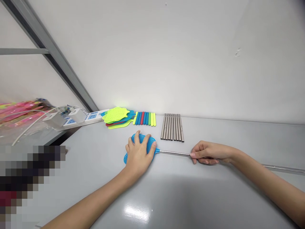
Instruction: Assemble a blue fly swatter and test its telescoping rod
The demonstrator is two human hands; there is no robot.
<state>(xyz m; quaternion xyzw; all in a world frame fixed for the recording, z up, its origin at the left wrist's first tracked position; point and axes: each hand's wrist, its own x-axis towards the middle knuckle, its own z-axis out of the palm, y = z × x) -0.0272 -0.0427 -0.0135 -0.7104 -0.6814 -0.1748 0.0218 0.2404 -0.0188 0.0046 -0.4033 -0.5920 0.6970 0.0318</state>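
Note:
A blue fly swatter head lies on the grey table under my left hand. The fingers of that hand are spread over its mesh, and the thumb rests near the neck. From the neck a thin metal rod runs right to my right hand, which is closed around it with thumb and fingers. Beyond my right forearm a thin shiny strip continues; whether it is the same rod I cannot tell. Behind my hands lie a row of metal tubes and several coloured grips.
Yellow, blue and red swatter heads are piled at the back left. Beside them a white power strip holds plugged-in chargers and cables. Plastic-wrapped pink items lie at far left. A white wall stands behind the table.

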